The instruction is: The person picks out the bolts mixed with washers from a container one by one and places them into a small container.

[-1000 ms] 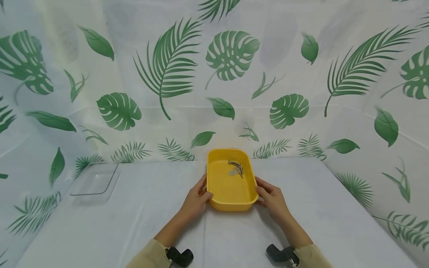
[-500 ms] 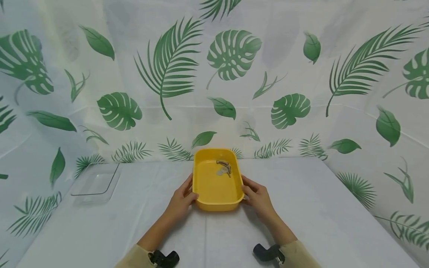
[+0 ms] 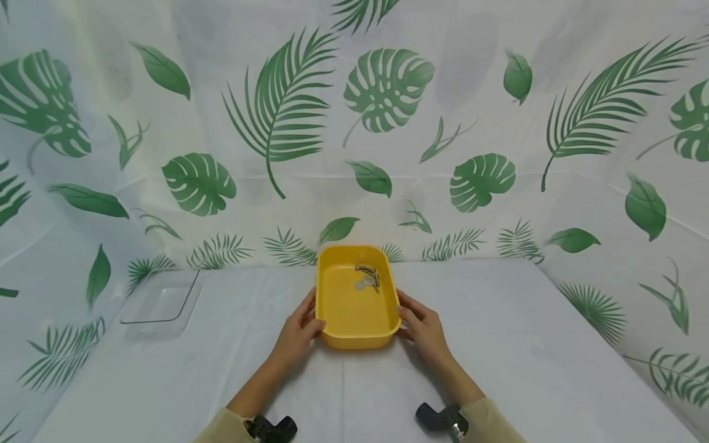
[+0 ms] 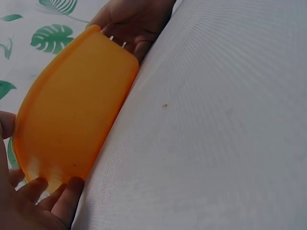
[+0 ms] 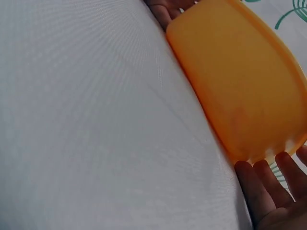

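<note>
A yellow plastic tray (image 3: 354, 314) sits on the white tabletop in the middle of the head view. My left hand (image 3: 297, 332) holds its left side, thumb at the rim and fingers along the outer wall. On the opposite side my right hand (image 3: 425, 329) grips the tray in the same way. Inside it, toward the far right, lie a few round silvery coins (image 3: 364, 282) and small dark metal pieces (image 3: 370, 272), too small to identify. Both wrist views show the fingertips of the left hand (image 4: 43, 201) and right hand (image 5: 278, 191) against the tray's wall.
A clear, see-through rectangular container (image 3: 160, 304) stands at the far left of the white-covered table (image 3: 498, 344). Behind the table hangs a white sheet (image 3: 310, 154) printed with green leaves, reaching round both sides.
Both hands have shifted the yellow tray to the left, mostly in the first half second and only slightly since. The coins and metal pieces moved along with it. The clear container stayed put.
</note>
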Demonstrator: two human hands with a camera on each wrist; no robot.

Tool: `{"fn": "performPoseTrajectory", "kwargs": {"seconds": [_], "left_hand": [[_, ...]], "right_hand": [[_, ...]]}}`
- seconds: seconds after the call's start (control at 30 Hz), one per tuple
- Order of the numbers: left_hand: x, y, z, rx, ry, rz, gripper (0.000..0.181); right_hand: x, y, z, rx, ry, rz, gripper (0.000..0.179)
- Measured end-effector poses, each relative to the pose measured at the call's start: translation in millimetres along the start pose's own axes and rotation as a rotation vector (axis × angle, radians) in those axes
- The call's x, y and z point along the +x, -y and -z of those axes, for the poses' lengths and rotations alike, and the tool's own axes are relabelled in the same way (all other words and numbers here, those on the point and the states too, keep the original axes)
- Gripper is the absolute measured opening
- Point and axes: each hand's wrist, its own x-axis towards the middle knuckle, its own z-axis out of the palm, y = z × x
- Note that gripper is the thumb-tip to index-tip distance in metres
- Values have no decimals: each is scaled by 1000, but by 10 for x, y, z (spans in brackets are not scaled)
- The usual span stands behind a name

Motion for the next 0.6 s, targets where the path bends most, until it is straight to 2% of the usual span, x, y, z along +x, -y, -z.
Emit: {"fn": "performPoseTrajectory", "kwargs": {"seconds": [0.17,0.27,0.37,0.47,0.53,0.6], "left_hand": [[10,-13,13,9,10,7,72],[30,-52,20,48,5,22,71],[59,-149,18,205,-63,41,67],[103,-293,8,397,-185,27,64],[140,-398,-12,499,-250,-3,60],[186,-508,-47,543,-270,-50,53]], "right_hand": [[-7,-23,0,-2,10,24,46],[-21,-27,10,-2,31,40,49],[-29,-28,13,-2,45,54,52],[-26,-33,2,-11,54,56,55],[-20,-40,-7,-12,57,51,55],[-16,-49,-8,-16,59,47,55]]}}
